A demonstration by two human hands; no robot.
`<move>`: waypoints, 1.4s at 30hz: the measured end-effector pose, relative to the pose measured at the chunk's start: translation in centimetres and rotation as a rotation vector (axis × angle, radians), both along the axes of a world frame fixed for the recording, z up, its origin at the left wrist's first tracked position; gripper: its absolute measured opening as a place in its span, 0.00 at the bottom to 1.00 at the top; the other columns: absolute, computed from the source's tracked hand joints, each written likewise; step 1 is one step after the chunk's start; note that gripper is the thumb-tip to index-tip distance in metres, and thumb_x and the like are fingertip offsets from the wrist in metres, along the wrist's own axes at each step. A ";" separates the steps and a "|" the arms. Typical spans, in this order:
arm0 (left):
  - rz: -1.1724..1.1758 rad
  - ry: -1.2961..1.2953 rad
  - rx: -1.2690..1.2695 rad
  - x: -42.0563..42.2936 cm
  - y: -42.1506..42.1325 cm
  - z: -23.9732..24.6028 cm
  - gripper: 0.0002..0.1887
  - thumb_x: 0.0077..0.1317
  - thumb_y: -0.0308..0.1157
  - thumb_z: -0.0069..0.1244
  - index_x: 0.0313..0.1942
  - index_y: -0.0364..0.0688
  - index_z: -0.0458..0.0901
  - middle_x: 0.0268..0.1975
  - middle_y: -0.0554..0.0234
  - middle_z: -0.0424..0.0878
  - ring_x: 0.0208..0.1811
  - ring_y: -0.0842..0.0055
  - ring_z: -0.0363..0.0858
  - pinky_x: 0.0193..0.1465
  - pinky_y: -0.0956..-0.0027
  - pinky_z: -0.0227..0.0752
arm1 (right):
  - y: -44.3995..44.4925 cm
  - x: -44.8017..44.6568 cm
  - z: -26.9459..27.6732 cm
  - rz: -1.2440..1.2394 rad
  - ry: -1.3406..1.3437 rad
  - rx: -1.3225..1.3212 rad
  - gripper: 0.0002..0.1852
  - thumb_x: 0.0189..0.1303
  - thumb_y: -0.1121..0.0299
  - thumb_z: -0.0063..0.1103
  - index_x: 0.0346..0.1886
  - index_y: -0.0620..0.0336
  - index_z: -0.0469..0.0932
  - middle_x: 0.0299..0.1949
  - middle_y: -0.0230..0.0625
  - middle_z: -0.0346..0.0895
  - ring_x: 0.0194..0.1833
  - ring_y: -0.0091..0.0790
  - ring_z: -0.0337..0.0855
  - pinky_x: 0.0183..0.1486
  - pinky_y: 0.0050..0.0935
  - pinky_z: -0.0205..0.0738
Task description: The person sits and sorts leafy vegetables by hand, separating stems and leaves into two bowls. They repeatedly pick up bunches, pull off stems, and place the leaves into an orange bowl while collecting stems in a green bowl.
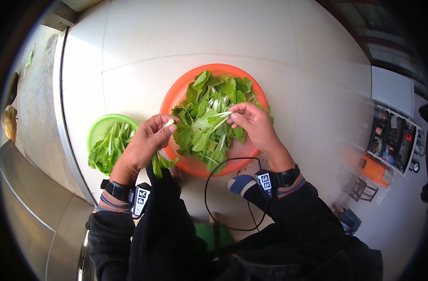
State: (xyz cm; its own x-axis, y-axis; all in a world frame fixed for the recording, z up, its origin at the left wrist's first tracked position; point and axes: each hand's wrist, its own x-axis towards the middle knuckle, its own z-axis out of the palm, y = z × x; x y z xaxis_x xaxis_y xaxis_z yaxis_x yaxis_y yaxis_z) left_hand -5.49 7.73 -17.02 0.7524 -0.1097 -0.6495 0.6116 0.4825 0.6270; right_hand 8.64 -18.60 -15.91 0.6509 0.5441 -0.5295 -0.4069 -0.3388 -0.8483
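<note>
A round orange plastic basin (172, 94) on the floor holds a heap of leafy greens (231, 87) with pale stalks. Over the basin's left rim, my left hand (149, 140) pinches the pale stem end of a leafy green (157, 165), whose leaves hang below the palm. My right hand (254, 124) holds pale stalks (224, 115) between thumb and fingers above the heap; their leaves spread to the left over the other greens. Beside my left hand, a light green plastic basket (94, 130) contains more leafy greens (112, 144).
A black cable (206, 189) loops below the basin, near a socked foot (242, 185). At the far right stand a rack of small items (393, 137), an orange container (373, 171) and a small stool (363, 189). A metal door track (64, 116) runs along the left.
</note>
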 end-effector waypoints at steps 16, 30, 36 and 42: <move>-0.254 -0.054 -0.019 1.5 -1.3 1.3 0.14 0.63 0.32 0.62 0.47 0.40 0.82 0.39 0.73 0.83 0.39 0.87 0.77 0.46 0.80 0.71 | 4.4 -0.5 2.6 0.254 0.254 0.163 0.09 0.68 0.73 0.57 0.48 0.67 0.77 0.38 0.32 0.81 0.38 0.21 0.80 0.44 0.21 0.77; 0.018 0.072 -0.277 0.5 -1.0 0.4 0.09 0.70 0.31 0.53 0.47 0.38 0.81 0.38 0.72 0.83 0.36 0.88 0.76 0.43 0.82 0.70 | 3.5 -0.5 1.5 0.218 0.187 0.156 0.11 0.70 0.71 0.55 0.50 0.67 0.75 0.36 0.32 0.80 0.37 0.21 0.80 0.43 0.22 0.77; -0.006 0.063 -0.253 0.4 -0.8 -0.2 0.08 0.70 0.32 0.53 0.45 0.40 0.82 0.35 0.75 0.83 0.29 0.91 0.68 0.34 0.85 0.63 | 2.6 0.2 0.8 0.248 0.107 0.029 0.11 0.70 0.70 0.55 0.51 0.64 0.77 0.38 0.30 0.79 0.39 0.21 0.79 0.43 0.23 0.76; -0.015 0.091 -0.281 0.4 -0.8 -0.3 0.07 0.70 0.32 0.52 0.44 0.41 0.83 0.35 0.71 0.85 0.28 0.90 0.67 0.34 0.85 0.63 | 4.3 -0.2 0.3 0.282 -0.303 -0.072 0.14 0.68 0.70 0.58 0.54 0.65 0.77 0.40 0.29 0.79 0.42 0.21 0.78 0.48 0.24 0.76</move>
